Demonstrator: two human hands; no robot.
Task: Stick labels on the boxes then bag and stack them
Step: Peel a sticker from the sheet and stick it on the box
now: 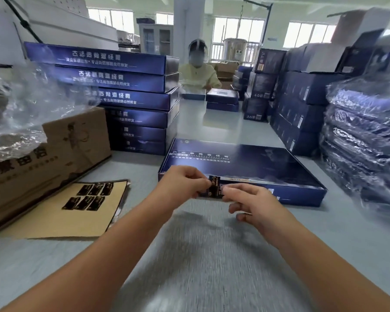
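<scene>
A flat dark blue box (241, 164) lies on the grey table in front of me. At its near front edge a small black and gold label (214, 188) is held between both hands. My left hand (182, 182) pinches the label's left end with curled fingers. My right hand (249, 202) pinches its right end between thumb and forefinger, the other fingers curled below. A tan backing sheet (77, 212) with several more black labels lies to the left.
A stack of blue boxes (126, 97) stands at the back left behind a brown carton (45, 158) with clear plastic bags (25, 109) on it. Bagged blue boxes (365, 143) are piled at right. Another person (198, 70) works at the table's far end.
</scene>
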